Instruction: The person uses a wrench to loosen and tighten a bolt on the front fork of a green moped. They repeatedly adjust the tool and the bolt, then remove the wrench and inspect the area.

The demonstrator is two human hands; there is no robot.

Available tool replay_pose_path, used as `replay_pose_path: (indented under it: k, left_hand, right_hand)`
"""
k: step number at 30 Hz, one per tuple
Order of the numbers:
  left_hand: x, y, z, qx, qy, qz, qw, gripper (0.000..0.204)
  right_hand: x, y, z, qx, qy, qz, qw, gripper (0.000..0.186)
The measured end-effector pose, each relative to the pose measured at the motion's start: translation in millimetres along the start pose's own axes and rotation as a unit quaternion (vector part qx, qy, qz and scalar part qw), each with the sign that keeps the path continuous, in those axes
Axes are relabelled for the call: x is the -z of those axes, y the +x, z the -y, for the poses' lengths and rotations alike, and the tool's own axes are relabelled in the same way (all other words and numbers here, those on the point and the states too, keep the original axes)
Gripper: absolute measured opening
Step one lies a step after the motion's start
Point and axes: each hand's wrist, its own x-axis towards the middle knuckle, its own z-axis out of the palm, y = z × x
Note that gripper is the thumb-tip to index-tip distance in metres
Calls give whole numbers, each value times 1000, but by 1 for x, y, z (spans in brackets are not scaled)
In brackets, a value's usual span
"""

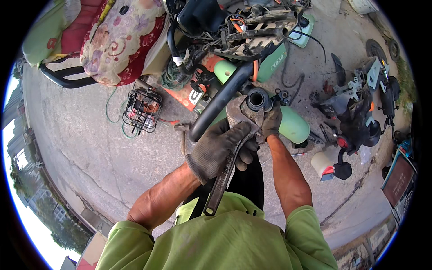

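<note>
My gloved left hand (216, 150) is closed on a large, worn adjustable wrench (221, 189), whose handle points down toward my body. Its wide head surrounds part of a black threaded collar (258, 100) atop an upright tube. My gloved right hand (271, 118) is closed on the right side of the wrench head, beside the collar; some fingertips are hidden. A thick black bar (211, 110) slants just left of the wrench, and pale green body panels (291, 125) of a scooter lie beneath.
A floral quilt (117, 45) covers something at upper left. A wire basket (142, 110), a hammer (182, 132) and hoses lie on the pavement (81, 135). A partly dismantled black scooter (360, 130) and a pale bucket (321, 164) stand right. Tangled wiring and frame parts (256, 31) sit ahead.
</note>
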Motion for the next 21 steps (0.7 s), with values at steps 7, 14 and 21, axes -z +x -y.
replay_pose_path:
  k: [7, 14, 21]
  left_hand:
    - [-12, 6, 2, 14, -62, -4, 998, 39]
    - [-8, 11, -9, 34, -21, -8, 999, 40]
    - [21, 25, -36, 73, 153, 20, 985, 34]
  right_hand:
    - [4, 2, -17, 68, -89, 5, 994, 43]
    - [25, 14, -66, 217, -250, 42, 942, 48]
    - [36, 16, -79, 149, -217, 48, 963, 38]
